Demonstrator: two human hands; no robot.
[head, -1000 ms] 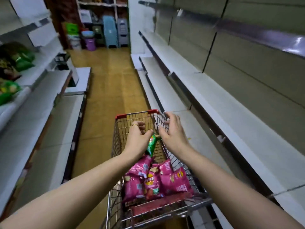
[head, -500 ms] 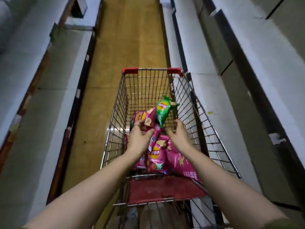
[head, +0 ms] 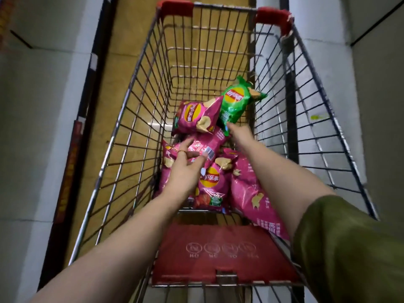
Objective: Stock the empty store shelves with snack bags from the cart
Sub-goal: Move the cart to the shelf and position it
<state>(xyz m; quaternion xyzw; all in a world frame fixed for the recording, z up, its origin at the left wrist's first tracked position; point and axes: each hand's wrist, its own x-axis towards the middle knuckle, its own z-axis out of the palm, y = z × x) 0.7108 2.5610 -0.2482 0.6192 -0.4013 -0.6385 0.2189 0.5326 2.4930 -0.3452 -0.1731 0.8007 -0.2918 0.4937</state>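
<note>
Pink snack bags [head: 209, 186] lie heaped at the near end of the wire cart [head: 135, 119]. One green bag [head: 237, 103] is propped on top, toward the cart's right wall. The left hand [head: 185, 167], fingers loose and spread, hovers over a pink bag and grasps nothing. The right hand [head: 239, 133] meets the green bag's lower edge; whether it grips I cannot tell.

This is a shop aisle. A silver wire shopping cart [head: 115, 136] with red plastic corner caps [head: 273, 17] stands on a yellowish floor strip [head: 131, 51] between long white shelf boards [head: 43, 106] on the left and right. It holds branded pink crisp bags [head: 209, 184] and a green crisp bag [head: 235, 103], and at its near end is a red fold-down seat flap [head: 218, 254] printed with pictograms.
</note>
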